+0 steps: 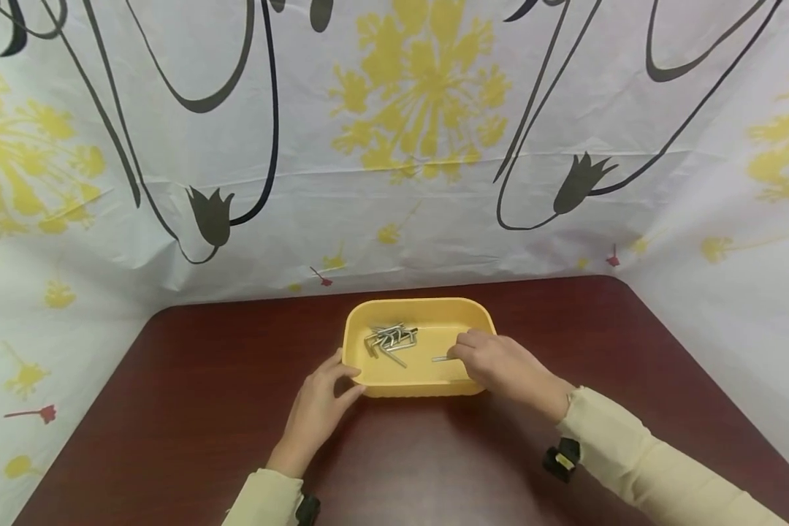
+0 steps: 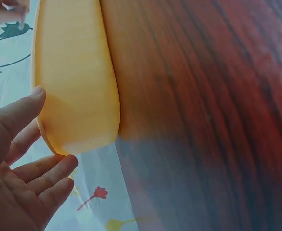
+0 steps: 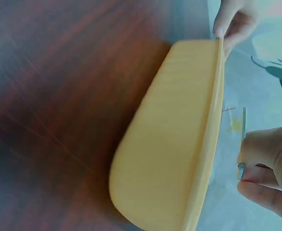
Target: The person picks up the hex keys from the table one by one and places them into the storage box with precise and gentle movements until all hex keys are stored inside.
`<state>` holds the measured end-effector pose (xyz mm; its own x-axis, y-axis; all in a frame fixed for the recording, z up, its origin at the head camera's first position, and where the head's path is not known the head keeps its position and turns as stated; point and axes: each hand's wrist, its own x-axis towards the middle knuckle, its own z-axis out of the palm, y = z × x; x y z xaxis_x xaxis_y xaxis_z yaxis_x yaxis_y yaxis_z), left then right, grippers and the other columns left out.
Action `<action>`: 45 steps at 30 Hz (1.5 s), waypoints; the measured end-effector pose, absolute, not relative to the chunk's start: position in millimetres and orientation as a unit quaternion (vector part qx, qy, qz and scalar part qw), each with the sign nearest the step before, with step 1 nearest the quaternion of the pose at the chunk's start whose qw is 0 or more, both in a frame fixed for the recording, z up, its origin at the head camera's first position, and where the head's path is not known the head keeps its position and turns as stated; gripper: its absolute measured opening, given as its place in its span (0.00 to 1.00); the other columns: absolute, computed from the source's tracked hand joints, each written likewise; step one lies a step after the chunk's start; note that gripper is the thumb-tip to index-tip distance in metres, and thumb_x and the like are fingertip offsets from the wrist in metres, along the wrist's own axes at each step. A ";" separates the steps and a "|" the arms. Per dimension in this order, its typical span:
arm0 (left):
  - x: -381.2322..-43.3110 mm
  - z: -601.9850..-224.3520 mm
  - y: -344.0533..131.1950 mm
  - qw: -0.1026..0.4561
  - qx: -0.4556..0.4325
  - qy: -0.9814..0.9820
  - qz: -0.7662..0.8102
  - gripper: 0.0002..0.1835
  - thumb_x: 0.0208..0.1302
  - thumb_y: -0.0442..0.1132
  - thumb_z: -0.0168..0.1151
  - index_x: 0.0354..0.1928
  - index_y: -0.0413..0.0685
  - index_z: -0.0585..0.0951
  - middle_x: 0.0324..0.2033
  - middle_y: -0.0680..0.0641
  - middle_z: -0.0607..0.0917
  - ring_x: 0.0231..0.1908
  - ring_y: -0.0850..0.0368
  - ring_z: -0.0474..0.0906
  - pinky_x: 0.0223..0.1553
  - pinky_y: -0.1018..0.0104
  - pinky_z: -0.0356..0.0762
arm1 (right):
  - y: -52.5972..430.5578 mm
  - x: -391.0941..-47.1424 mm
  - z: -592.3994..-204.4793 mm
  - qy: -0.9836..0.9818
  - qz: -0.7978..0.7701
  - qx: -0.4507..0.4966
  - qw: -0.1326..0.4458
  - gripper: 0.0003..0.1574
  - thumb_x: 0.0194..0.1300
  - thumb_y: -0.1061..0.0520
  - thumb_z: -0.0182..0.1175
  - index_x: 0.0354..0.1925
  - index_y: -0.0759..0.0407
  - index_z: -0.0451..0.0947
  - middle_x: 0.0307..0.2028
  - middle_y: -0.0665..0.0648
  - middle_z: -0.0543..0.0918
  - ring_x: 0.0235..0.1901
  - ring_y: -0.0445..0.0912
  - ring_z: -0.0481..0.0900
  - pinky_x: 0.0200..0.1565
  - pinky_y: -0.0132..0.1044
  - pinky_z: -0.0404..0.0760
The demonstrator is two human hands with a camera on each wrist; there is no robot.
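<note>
A yellow plastic tray [image 1: 408,391] with rounded corners stands on the table. My left hand [image 1: 317,405] holds its near left corner, the thumb [image 2: 27,108] at the rim and other fingers around the end wall. Over the tray's right half, my right hand [image 1: 502,365] pinches a silver hex key [image 1: 439,359] between thumb and fingers. In the right wrist view one straight arm of this hex key [image 3: 244,120] sticks out past the fingers, above the rim. Several more L-shaped hex keys [image 1: 391,340] lie in a loose heap in the tray's left half.
The dark red-brown wooden table [image 1: 237,387] extends around the tray. A white cloth [image 1: 394,241] with yellow and grey flower patterns hangs behind the table and along both sides. Each wrist wears a black device [image 1: 562,460] beside a cream sleeve [image 1: 638,453].
</note>
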<state>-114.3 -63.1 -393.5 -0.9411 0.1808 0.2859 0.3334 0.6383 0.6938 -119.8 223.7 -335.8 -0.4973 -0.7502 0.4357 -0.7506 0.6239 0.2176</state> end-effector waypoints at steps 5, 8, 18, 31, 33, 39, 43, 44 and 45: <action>-109.4 -393.2 -60.2 0.086 -0.138 -0.901 -0.403 0.14 0.51 0.40 0.71 0.41 0.47 0.84 0.60 0.40 0.71 0.60 0.45 0.67 0.54 0.51 0.70 | 221.5 -141.0 -331.6 -0.868 0.001 0.439 0.231 0.16 0.47 0.74 0.58 0.33 0.59 0.82 0.29 0.52 0.78 0.30 0.44 0.77 0.23 0.29 0.76; -105.9 -392.7 -60.0 0.084 -0.139 -0.901 -0.401 0.15 0.51 0.40 0.71 0.42 0.47 0.84 0.61 0.40 0.71 0.60 0.46 0.67 0.54 0.51 0.70 | 217.4 -156.0 -327.8 -0.871 0.012 0.445 0.206 0.16 0.49 0.74 0.57 0.33 0.59 0.82 0.31 0.52 0.79 0.32 0.44 0.78 0.28 0.30 0.78; -101.1 -390.3 -63.7 0.097 -0.136 -0.904 -0.393 0.14 0.51 0.41 0.71 0.41 0.47 0.84 0.60 0.40 0.72 0.59 0.45 0.68 0.55 0.51 0.70 | 185.2 -206.7 -324.1 -0.875 0.000 0.465 0.133 0.17 0.54 0.75 0.53 0.28 0.56 0.82 0.27 0.51 0.80 0.29 0.42 0.77 0.27 0.30 0.75; -87.5 -394.7 -60.7 0.114 -0.164 -0.904 -0.379 0.13 0.51 0.42 0.71 0.40 0.48 0.84 0.58 0.38 0.73 0.57 0.44 0.71 0.53 0.52 0.71 | 148.3 -221.3 -336.1 -0.861 -0.047 0.505 0.040 0.07 0.61 0.64 0.61 0.25 0.57 0.79 0.25 0.51 0.78 0.22 0.42 0.73 0.22 0.31 0.70; -85.9 -393.7 -61.5 0.118 -0.166 -0.904 -0.376 0.13 0.51 0.42 0.71 0.40 0.48 0.84 0.58 0.38 0.73 0.56 0.44 0.71 0.52 0.52 0.72 | 142.8 -219.9 -335.8 -0.858 -0.056 0.510 0.041 0.08 0.62 0.65 0.59 0.26 0.57 0.80 0.24 0.51 0.78 0.20 0.40 0.70 0.22 0.31 0.67; -81.4 -390.6 -60.8 0.122 -0.169 -0.905 -0.371 0.14 0.51 0.42 0.71 0.40 0.49 0.84 0.59 0.39 0.73 0.56 0.45 0.71 0.52 0.53 0.72 | 134.6 -216.1 -337.4 -0.860 -0.050 0.507 0.030 0.12 0.61 0.69 0.57 0.24 0.58 0.79 0.21 0.49 0.75 0.18 0.38 0.60 0.21 0.30 0.61; -78.9 -390.1 -60.9 0.123 -0.170 -0.904 -0.372 0.14 0.51 0.43 0.71 0.40 0.49 0.84 0.59 0.39 0.73 0.56 0.45 0.71 0.52 0.53 0.72 | 132.6 -214.2 -338.8 -0.862 -0.044 0.505 0.019 0.13 0.59 0.72 0.57 0.22 0.60 0.77 0.19 0.47 0.69 0.19 0.39 0.57 0.21 0.30 0.61; -78.6 -389.9 -60.9 0.125 -0.171 -0.904 -0.372 0.14 0.51 0.43 0.71 0.40 0.49 0.84 0.58 0.39 0.73 0.56 0.45 0.71 0.52 0.53 0.72 | 132.3 -214.1 -339.1 -0.862 -0.042 0.504 0.018 0.13 0.58 0.73 0.57 0.21 0.60 0.76 0.19 0.47 0.69 0.19 0.39 0.57 0.21 0.30 0.62; -78.5 -389.8 -61.0 0.127 -0.172 -0.904 -0.371 0.14 0.50 0.43 0.71 0.40 0.49 0.84 0.58 0.39 0.73 0.56 0.45 0.72 0.52 0.53 0.72 | 132.4 -214.1 -339.4 -0.863 -0.041 0.502 0.017 0.14 0.59 0.73 0.56 0.21 0.60 0.76 0.19 0.47 0.68 0.19 0.39 0.57 0.21 0.30 0.62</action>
<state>-78.5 -61.0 -389.8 -0.9087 0.2160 0.3571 0.4047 0.6653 0.6273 -214.1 132.4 -339.4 -0.4946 -0.8690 -0.0112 -0.8662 0.4918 0.0884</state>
